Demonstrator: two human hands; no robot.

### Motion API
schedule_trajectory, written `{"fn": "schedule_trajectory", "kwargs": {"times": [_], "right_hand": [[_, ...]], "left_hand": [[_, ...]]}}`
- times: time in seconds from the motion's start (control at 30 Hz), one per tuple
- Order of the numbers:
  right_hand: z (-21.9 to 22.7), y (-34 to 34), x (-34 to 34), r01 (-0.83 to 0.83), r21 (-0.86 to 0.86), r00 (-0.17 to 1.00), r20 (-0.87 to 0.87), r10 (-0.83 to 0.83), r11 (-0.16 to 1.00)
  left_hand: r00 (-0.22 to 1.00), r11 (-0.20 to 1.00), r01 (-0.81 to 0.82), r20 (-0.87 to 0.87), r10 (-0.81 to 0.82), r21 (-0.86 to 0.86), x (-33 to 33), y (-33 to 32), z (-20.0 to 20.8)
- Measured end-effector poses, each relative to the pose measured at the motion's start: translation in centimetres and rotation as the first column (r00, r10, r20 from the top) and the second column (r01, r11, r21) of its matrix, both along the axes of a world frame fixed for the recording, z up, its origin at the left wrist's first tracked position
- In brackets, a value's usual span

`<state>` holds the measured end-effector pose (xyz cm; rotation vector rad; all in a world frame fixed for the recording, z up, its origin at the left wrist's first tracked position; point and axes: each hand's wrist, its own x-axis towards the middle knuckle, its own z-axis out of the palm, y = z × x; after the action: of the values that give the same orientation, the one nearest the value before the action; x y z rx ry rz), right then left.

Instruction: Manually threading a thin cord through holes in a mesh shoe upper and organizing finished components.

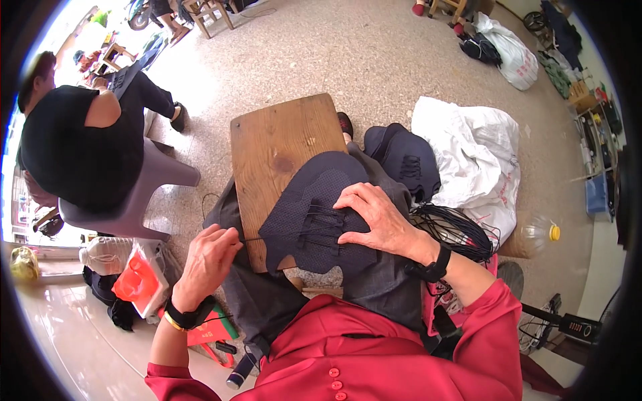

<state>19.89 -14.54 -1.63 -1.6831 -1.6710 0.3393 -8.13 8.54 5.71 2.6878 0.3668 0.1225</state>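
— What lies on the wooden board across the lap?

— A dark mesh shoe upper, its long axis running from near right to far left.

— And the hands?

— The right hand lies flat on its right side, fingers spread, pinning it. The left hand is just left of it, pinched on a thin black cord running right into the lacing.

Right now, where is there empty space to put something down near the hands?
The far half of the wooden board is bare, beyond the dark shoe piece. The speckled floor past it is open too. It is crowded at the right hand, beside the cord bundle and white sack, and by the left hand near the orange-and-white box.
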Motion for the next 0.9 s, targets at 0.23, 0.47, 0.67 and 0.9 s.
{"fn": "schedule_trajectory", "kwargs": {"times": [0.23, 0.47, 0.67, 0.9], "right_hand": [[0.1, -0.1, -0.2, 0.004, -0.016, 1.0, 0.011, -0.004, 1.0], [0.6, -0.1, -0.2, -0.011, 0.005, 1.0, 0.012, 0.011, 1.0], [0.9, -0.2, -0.4, -0.001, 0.007, 1.0, 0.0, 0.001, 1.0], [2.8, -0.3, -1.7, -0.034, 0.137, 0.999, -0.01, 0.036, 0.99]], "left_hand": [[0.998, 0.998, -0.026, 0.064, 0.03, -0.056, 0.8, -0.6, 0.4], [0.989, 0.975, -0.106, 0.083, 0.124, -0.193, 1.1, -1.0, 0.4], [0.961, 0.816, -0.162, 0.101, 0.259, -0.555, 2.7, -1.6, 0.6], [0.934, 0.696, -0.164, 0.117, 0.338, -0.699, 4.7, -2.7, 0.2]]}}
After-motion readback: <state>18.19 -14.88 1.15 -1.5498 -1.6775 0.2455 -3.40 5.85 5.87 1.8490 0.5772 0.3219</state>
